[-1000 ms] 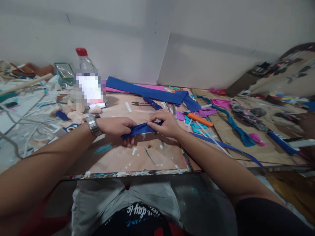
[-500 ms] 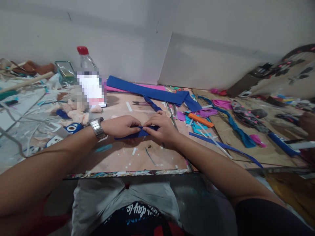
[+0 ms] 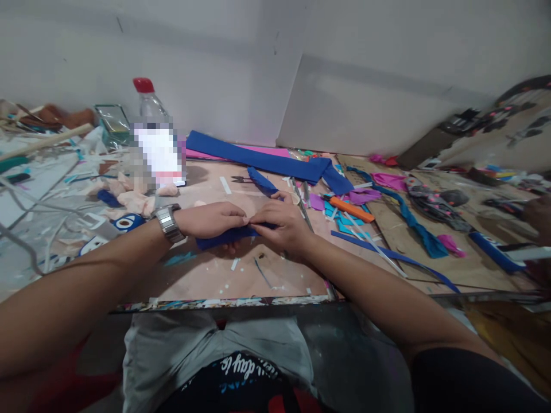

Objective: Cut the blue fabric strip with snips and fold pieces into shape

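Note:
A blue fabric strip (image 3: 221, 237) is pinched between my two hands above the pinkish work surface (image 3: 172, 281). My left hand (image 3: 213, 219), with a metal watch at the wrist, grips it from the left, some fingertips showing beneath. My right hand (image 3: 282, 222) is closed on the same strip, thumb and fingertips close to the left thumb. A loose end of blue fabric (image 3: 262, 182) sticks up behind my right hand. Small scissors (image 3: 241, 179) lie just behind my hands. A wide blue fabric band (image 3: 258, 159) is stretched along the back.
A lit phone (image 3: 159, 152) leans on a red-capped bottle (image 3: 144, 86) at back left. Cables and scraps lie left. An orange cutter (image 3: 352, 209), thin blue strip (image 3: 396, 255) and teal fabric (image 3: 408, 215) are right. Another person's hand (image 3: 538, 215) is at the far right.
The blue strip has turned between my fingers and shows more of its face below my left hand. The loose blue end behind my right hand looks wider and has tilted left.

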A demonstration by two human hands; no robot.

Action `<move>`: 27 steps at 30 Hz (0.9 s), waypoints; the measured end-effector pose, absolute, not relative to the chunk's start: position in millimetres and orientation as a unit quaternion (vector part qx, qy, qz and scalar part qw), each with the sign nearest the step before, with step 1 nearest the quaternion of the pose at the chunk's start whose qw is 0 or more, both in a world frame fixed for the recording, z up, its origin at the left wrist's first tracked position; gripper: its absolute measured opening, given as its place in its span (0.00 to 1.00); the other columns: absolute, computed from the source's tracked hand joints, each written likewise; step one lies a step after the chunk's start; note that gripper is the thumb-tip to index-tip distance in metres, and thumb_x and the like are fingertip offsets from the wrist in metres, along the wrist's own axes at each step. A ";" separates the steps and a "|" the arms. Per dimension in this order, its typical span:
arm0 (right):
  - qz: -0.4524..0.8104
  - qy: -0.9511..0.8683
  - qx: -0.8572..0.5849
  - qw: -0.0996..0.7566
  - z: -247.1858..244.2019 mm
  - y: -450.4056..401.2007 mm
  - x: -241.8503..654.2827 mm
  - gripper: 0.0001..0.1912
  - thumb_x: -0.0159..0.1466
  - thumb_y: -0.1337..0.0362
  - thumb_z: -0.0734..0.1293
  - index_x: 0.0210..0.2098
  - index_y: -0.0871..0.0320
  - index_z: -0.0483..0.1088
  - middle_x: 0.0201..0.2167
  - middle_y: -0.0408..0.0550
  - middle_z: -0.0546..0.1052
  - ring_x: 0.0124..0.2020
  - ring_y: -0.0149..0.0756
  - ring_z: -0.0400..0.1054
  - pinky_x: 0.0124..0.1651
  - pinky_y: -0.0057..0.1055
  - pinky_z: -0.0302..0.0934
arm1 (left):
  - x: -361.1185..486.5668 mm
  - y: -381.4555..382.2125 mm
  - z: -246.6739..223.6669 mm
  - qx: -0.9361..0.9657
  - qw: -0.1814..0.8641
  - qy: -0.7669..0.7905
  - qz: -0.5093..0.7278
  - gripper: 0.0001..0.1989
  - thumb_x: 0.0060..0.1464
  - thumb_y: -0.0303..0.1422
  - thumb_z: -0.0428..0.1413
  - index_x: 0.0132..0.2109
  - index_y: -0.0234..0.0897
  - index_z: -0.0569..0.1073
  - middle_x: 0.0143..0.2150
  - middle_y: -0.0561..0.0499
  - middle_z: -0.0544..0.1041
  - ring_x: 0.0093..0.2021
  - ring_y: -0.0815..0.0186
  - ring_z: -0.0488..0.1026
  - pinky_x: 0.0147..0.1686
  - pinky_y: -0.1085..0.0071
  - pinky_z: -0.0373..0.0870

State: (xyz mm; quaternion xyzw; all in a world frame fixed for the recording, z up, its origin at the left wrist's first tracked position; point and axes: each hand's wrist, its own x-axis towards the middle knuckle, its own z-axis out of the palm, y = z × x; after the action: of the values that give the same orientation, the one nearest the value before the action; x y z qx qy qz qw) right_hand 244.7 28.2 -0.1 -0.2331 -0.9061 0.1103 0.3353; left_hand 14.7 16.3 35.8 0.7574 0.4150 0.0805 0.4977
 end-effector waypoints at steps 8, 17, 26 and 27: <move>0.101 -0.904 -0.247 0.334 -3.8 29.6 244.2 0.05 0.69 0.61 0.71 0.38 0.52 0.80 0.37 0.44 0.87 0.37 0.38 0.78 0.59 0.46 0.51 | 13.6 20.7 30.7 0.806 0.417 0.412 0.082 0.18 0.65 0.43 0.47 0.37 0.36 0.74 0.36 0.48 0.81 0.35 0.63 0.75 0.37 0.70 0.70; 0.087 -0.902 -0.271 0.325 -3.4 28.6 243.8 0.03 0.68 0.63 0.70 0.39 0.52 0.79 0.37 0.43 0.86 0.39 0.39 0.78 0.59 0.47 0.52 | 17.6 17.1 34.8 0.844 0.318 0.424 0.085 0.18 0.65 0.41 0.46 0.33 0.37 0.73 0.31 0.52 0.78 0.31 0.66 0.70 0.34 0.69 0.61; 0.083 -0.897 -0.276 0.334 -5.1 30.2 244.5 0.04 0.69 0.63 0.69 0.39 0.54 0.77 0.36 0.43 0.85 0.38 0.38 0.76 0.58 0.45 0.51 | 16.2 18.7 31.7 0.848 0.310 0.415 0.111 0.19 0.67 0.42 0.47 0.34 0.37 0.74 0.30 0.52 0.77 0.31 0.66 0.70 0.33 0.70 0.59; 0.087 -0.898 -0.280 0.327 -4.9 30.0 244.5 0.05 0.70 0.63 0.68 0.39 0.54 0.77 0.37 0.44 0.85 0.38 0.38 0.76 0.58 0.45 0.51 | 16.5 18.4 32.3 0.849 0.310 0.412 0.112 0.19 0.67 0.42 0.47 0.34 0.36 0.74 0.30 0.52 0.77 0.30 0.66 0.70 0.33 0.70 0.59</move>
State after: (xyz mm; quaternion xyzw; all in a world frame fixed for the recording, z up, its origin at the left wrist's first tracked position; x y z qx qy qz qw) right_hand 244.5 30.0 -4.9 -0.2804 -0.8983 0.0871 0.3268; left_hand 16.5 18.4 32.3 0.8495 0.4118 0.1124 0.3100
